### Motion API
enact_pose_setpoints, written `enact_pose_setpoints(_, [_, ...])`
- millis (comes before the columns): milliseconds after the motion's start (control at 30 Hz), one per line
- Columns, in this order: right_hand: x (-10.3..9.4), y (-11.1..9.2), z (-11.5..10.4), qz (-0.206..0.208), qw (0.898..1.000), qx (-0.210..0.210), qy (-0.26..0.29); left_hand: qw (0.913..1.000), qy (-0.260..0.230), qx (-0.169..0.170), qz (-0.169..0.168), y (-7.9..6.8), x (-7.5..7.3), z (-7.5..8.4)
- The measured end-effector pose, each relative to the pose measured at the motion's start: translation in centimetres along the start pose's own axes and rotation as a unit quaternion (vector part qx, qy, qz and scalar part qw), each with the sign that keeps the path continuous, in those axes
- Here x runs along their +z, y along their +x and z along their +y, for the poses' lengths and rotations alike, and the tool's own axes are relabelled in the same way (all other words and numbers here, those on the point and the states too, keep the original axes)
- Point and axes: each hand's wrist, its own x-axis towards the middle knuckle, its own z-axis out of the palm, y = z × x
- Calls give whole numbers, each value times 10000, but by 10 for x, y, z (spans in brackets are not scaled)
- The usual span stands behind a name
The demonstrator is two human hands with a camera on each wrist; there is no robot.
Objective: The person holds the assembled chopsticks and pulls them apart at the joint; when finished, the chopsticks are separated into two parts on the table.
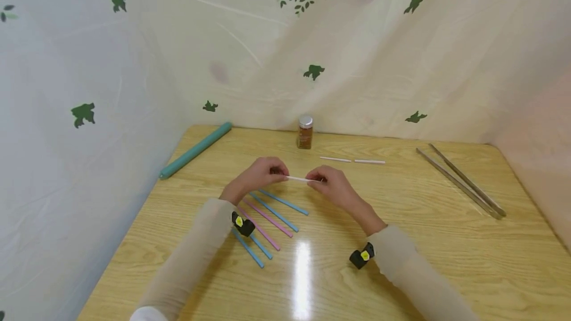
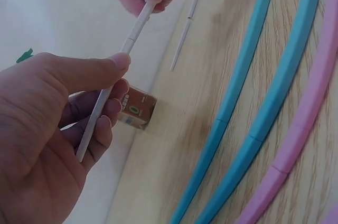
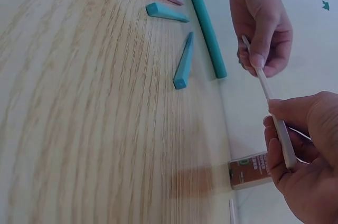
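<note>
A slim white chopstick (image 1: 296,179) is held up over the table between both hands. Toward its left end, my left hand (image 1: 269,170) pinches it between thumb and fingers; in the left wrist view, the end of the chopstick (image 2: 91,131) lies across the curled fingers. My right hand (image 1: 332,185) grips the other end, with the chopstick (image 3: 285,142) running along the fingers toward the palm. Below the left forearm, several blue chopsticks (image 1: 285,202) and two pink chopsticks (image 1: 272,219) lie side by side, partly hidden by the wrist and sleeve.
Behind the hands stands a spice jar (image 1: 305,135) with a silver lid. Two short white sticks (image 1: 369,162) lie end to end near it. Long metal tongs (image 1: 464,182) rest at the right, and a teal cylinder (image 1: 196,151) lies along the left edge. Patterned cloth surrounds the wooden table (image 1: 428,241).
</note>
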Motion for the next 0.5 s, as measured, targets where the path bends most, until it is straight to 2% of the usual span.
enact_pose_setpoints(167, [4,4,-5,42,9998,-99,-168,10000,-61,-43,-47,2,1,5])
enact_pose_setpoints(400, [3,6,-8,75,9992,-119,-366,9996,268,-78,-82,3,-3,8])
enact_pose_setpoints(500, [3,6,-8,82,9993,-108,-347,9996,260,-47,-36,3,-4,9])
